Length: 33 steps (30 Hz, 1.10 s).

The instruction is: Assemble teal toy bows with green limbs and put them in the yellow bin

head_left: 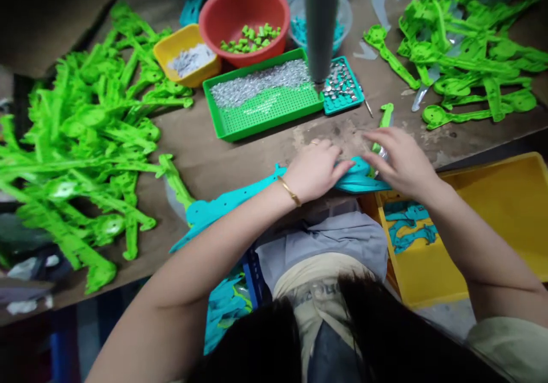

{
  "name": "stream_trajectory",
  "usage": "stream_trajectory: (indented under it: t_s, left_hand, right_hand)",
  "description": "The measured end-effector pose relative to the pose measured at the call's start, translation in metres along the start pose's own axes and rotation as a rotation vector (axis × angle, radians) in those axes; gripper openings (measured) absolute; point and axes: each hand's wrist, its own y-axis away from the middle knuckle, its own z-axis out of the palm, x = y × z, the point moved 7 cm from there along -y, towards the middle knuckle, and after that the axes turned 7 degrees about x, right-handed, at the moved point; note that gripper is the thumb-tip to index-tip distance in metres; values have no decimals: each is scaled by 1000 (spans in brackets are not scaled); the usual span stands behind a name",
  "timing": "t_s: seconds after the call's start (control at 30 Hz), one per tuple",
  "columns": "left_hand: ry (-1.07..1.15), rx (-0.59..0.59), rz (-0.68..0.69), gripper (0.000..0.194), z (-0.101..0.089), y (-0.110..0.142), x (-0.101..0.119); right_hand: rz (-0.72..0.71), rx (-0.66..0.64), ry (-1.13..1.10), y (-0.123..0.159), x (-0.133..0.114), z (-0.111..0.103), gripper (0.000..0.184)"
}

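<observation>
Workpiece (231, 200), turquoise, long axis roughly left-to-right

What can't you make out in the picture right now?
All in the head view:
- Left palm and grip: hidden by the left hand itself, over the turquoise parts.
- Right hand: fingertips blurred, contact unclear.
- Green tray: far right corner partly behind the metal post.
- Left lime pile: cut off by the left edge.
</observation>
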Motion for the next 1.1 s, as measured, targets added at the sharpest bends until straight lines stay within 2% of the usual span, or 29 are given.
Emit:
stream_trajectory:
  t_s: [0.03,0.1,0.17,0.23,0.3,0.37,0.47,0.57,0.7,0.8,0.9,1.0,1.07,1.1]
  left_hand:
    - [-16,-72,12,41,11,-12,6]
    - [-30,-181,14,42,27,-25,13]
    - [-12,-254,2,40,34,-28,13]
    - [13,-291,-28,40,36,-27,9]
    - [17,-318,-56,41,37,-25,6]
    - [-9,-344,-78,44,38,-23,4]
    - [-32,-400,-135,53,40,-22,1]
    - [-14,-480,-130,56,41,-21,-1]
    - [18,-489,-17,52,30,-24,3]
    - [-6,-513,-50,53,26,-21,2]
    - [-20,-518,-97,54,26,-17,1]
    - [26,-417,-135,56,19,-17,-4]
    - [78,-344,-153,60,11,-19,-9]
    - [102,-319,-158,62,7,-19,-11]
  right_hand:
    - [173,45,27,4,20,-7,60]
    - [477,20,89,16,55,-8,68]
    - [630,-82,96,24,73,3,72]
    - [671,-114,13,25,77,14,64]
    - [679,-64,-167,21,77,22,51]
    - [698,-3,-443,20,76,29,39]
    - [729,79,-880,23,74,37,36]
    - [707,173,-1118,25,71,35,39]
    - [620,256,-1166,13,61,23,30]
    - [530,271,-1098,-6,50,16,26]
    - [431,201,-997,-19,37,12,23]
    - [359,270,-838,-7,33,-8,12]
    - [284,308,-730,12,29,-22,16]
    - [231,278,-688,22,24,-25,17]
